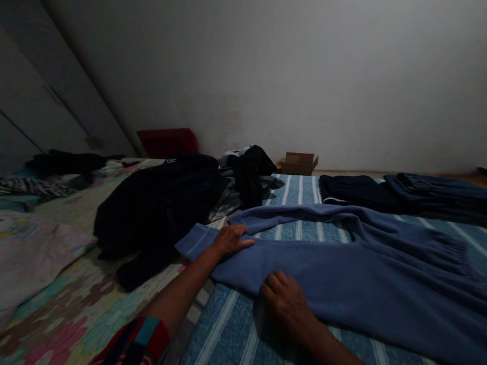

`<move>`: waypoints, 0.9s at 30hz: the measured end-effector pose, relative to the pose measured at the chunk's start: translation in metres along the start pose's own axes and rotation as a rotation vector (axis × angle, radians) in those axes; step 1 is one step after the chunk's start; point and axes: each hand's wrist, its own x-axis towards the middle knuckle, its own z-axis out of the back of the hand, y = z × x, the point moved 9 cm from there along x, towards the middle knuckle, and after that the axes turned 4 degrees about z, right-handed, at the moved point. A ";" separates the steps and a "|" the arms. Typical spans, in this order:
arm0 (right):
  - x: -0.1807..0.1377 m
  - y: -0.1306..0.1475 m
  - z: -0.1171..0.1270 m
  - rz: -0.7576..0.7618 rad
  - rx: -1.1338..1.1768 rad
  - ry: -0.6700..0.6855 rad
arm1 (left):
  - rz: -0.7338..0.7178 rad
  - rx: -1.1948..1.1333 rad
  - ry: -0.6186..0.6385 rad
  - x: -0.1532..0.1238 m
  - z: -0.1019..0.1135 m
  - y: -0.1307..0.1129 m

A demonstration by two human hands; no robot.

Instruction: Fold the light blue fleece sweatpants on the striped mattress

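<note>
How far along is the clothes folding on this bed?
Done: two dark garments lie folded flat at the far right. In hand: blue trousers spread out, left hand flat on one leg near the cuff, right hand at its near edge. Left: the black heap beside them looks unfolded.

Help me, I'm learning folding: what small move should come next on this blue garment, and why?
Probably smooth the blue garment flat: the left hand presses near its cuff, the right hand sits at its near edge, and wrinkles show toward the right.
</note>
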 end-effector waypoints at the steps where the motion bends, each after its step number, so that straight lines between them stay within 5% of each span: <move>1: -0.001 0.000 0.000 0.002 0.009 -0.005 | 0.006 0.010 -0.014 -0.002 0.002 0.003; 6: -0.003 -0.005 0.002 -0.074 0.126 0.032 | 0.016 0.047 -0.067 -0.008 0.007 0.016; 16: -0.003 -0.003 -0.007 -0.131 0.284 0.368 | 0.004 0.117 -0.145 -0.002 0.014 0.026; 22: -0.002 -0.007 -0.008 -0.213 0.317 0.432 | -0.080 0.121 -0.242 -0.021 0.024 -0.011; 27: -0.002 -0.007 -0.009 -0.225 0.338 0.454 | -0.176 -0.023 -0.230 -0.049 -0.002 -0.040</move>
